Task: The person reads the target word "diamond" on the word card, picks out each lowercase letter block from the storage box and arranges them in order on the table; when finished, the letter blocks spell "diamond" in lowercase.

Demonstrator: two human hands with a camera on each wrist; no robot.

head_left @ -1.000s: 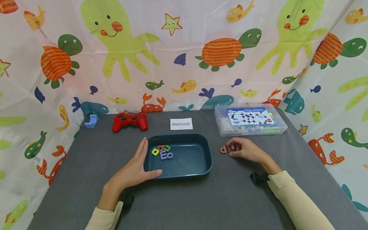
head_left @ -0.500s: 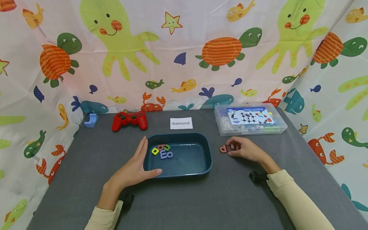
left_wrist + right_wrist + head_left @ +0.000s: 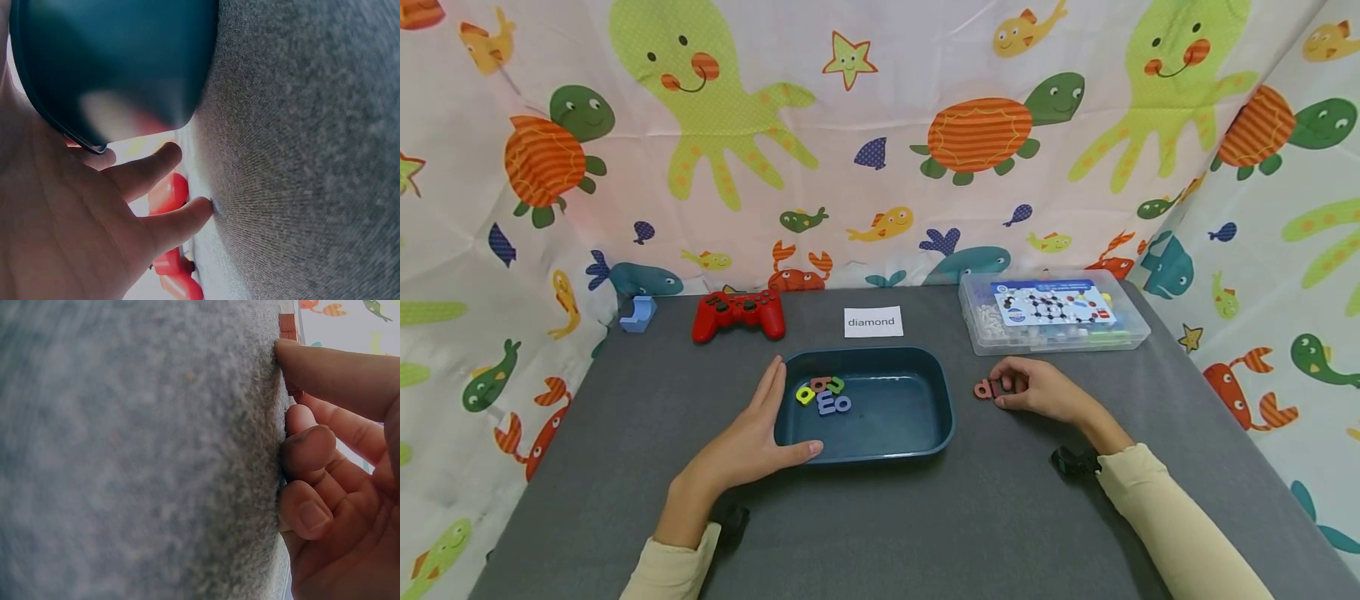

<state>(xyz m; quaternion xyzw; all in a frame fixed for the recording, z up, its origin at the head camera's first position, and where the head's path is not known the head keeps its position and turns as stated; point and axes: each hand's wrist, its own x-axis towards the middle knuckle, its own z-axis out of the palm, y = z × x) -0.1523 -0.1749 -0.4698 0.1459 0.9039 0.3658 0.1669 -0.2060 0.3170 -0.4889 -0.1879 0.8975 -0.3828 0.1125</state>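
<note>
My left hand [image 3: 748, 437] rests against the left end of the dark teal tray [image 3: 880, 457], fingers straight along its side and thumb at the near rim. In the left wrist view the tray wall [image 3: 125, 75] meets the palm. Inside the tray lie a yellow letter [image 3: 805, 396], a reddish letter [image 3: 821, 385], a green letter [image 3: 835, 385], a purple m [image 3: 826, 403] and a purple o [image 3: 843, 404]. Right of the tray, my right hand [image 3: 1037, 387] pinches a reddish letter [image 3: 997, 387] at the table, partly hidden by fingers. Beside it lies a reddish d [image 3: 982, 389].
A white card reading "diamond" [image 3: 872, 322] lies behind the tray. A red game controller [image 3: 739, 315] and a light blue block [image 3: 638, 314] are at the back left. A clear plastic box [image 3: 1052, 312] sits behind the right hand. Patterned cloth [image 3: 880, 125] surrounds the grey table [image 3: 865, 533].
The reddish letter under my right fingers has shifted slightly left, up close to the d. My left hand and the tray stay where they were.
</note>
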